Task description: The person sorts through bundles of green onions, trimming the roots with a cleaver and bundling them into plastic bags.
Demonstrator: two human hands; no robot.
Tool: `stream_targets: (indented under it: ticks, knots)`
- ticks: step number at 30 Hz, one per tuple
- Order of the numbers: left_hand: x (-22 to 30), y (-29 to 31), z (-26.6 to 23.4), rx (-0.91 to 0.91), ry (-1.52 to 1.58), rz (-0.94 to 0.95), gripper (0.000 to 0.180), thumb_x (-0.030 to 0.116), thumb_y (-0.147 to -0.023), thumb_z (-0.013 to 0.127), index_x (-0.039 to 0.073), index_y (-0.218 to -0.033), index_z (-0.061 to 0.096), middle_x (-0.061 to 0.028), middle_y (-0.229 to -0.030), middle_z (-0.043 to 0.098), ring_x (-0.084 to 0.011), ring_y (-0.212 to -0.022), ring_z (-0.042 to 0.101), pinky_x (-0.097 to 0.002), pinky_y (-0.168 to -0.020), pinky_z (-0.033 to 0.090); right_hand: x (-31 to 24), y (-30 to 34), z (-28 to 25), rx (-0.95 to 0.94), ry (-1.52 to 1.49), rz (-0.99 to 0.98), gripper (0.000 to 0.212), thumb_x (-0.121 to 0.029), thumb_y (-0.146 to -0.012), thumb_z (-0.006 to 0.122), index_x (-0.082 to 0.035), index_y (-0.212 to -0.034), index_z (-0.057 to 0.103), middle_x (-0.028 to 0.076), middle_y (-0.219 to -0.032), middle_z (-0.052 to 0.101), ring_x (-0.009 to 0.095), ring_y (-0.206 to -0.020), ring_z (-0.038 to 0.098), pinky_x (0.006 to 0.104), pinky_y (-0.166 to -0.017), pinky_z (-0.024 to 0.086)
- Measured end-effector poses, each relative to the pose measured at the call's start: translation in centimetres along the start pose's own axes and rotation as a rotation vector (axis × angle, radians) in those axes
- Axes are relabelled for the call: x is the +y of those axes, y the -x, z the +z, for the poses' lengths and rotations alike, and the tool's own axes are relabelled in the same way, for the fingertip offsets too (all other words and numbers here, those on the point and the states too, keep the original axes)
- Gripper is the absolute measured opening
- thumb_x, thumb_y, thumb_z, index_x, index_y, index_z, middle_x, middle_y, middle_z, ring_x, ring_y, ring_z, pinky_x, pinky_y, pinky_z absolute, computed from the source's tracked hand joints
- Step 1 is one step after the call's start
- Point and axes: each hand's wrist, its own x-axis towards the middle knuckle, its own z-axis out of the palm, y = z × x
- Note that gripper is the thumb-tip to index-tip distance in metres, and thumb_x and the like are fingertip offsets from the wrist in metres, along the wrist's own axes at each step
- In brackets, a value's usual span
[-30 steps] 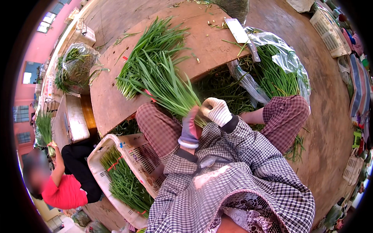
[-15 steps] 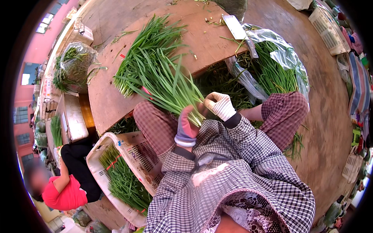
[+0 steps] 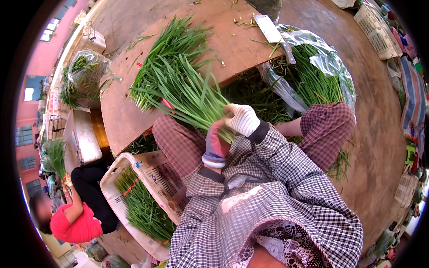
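Note:
My left hand (image 3: 216,145), in a pink and grey glove, is closed round the stem end of a bunch of garlic chives (image 3: 190,96). Their long flat leaves spread up and left over the board's edge. My right hand (image 3: 243,120), in a white ribbed glove, meets the same stems just above the left; its fingers curl in on them, and the fingertips are partly hidden. Beyond the held bunch, a larger pile of chives (image 3: 172,42) lies on the brown wooden board (image 3: 127,118). A red strip (image 3: 168,104) shows beside the leaves.
A cleaver (image 3: 275,35) lies at the board's right edge. Chives in a clear plastic bag (image 3: 324,71) stand right of it. At left are a white crate (image 3: 156,172) with tied chives (image 3: 147,210) and a person in red (image 3: 73,221) holding greens.
My right hand has moved left and slightly up, from beside the stems onto them. My left hand keeps its hold. The person at left has raised a bunch of greens.

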Motion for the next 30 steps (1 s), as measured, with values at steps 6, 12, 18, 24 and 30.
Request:
stream_targets:
  ticks: [6,12,18,24,30]
  knots:
    - [-0.2,0.1,-0.9,-0.021,0.057,0.013,0.034,0.020,-0.093,0.051,-0.003,-0.116,0.056,-0.0124,-0.112,0.063,-0.0242,-0.102,0.062,-0.0385,-0.090,0.050,0.6,-0.4,1.1,-0.054,-0.180,0.054,0.039,-0.016,-0.071,0.068,0.002,-0.105,0.063,0.018,-0.077,0.067,0.029,-0.065,0.066,0.0345,-0.060,0.053]
    - [-0.3,-0.4,0.1,0.072,0.077,0.056,0.032,0.025,-0.092,0.056,0.002,-0.114,0.057,-0.0088,-0.107,0.063,-0.0188,-0.098,0.060,-0.0314,-0.085,0.050,0.1,0.9,1.7,0.042,-0.213,0.045,0.022,-0.015,-0.071,0.072,0.001,-0.087,0.068,0.019,-0.078,0.066,0.029,-0.069,0.065,0.0360,-0.064,0.052]
    - [-0.8,-1.2,-1.7,0.127,0.022,0.101,0.031,0.027,-0.096,0.053,0.002,-0.113,0.058,-0.0093,-0.105,0.065,-0.0188,-0.098,0.062,-0.0322,-0.085,0.052,-0.1,1.6,1.6,0.079,-0.231,-0.068,0.018,-0.010,-0.070,0.076,0.001,-0.083,0.069,0.015,-0.072,0.064,0.026,-0.064,0.063,0.0349,-0.058,0.050]
    - [0.4,-0.5,-0.3,0.035,-0.071,0.074,0.026,0.023,-0.090,0.059,0.002,-0.105,0.060,-0.0063,-0.097,0.064,-0.0177,-0.088,0.062,-0.0309,-0.081,0.052,-3.9,2.2,-1.3,0.037,-0.603,0.034,0.010,-0.004,-0.078,0.072,0.000,-0.086,0.068,0.005,-0.073,0.068,0.006,-0.062,0.059,0.0232,-0.056,0.049]
    - [0.2,-0.9,0.3,0.177,0.164,0.048,0.023,0.020,-0.093,0.058,0.000,-0.104,0.060,-0.0068,-0.086,0.066,-0.0150,-0.078,0.065,-0.0372,-0.087,0.054,-3.4,2.3,-7.7,0.260,-0.672,0.281,0.012,-0.002,-0.082,0.065,0.003,-0.091,0.070,0.006,-0.072,0.067,0.008,-0.054,0.058,0.0213,-0.051,0.046]
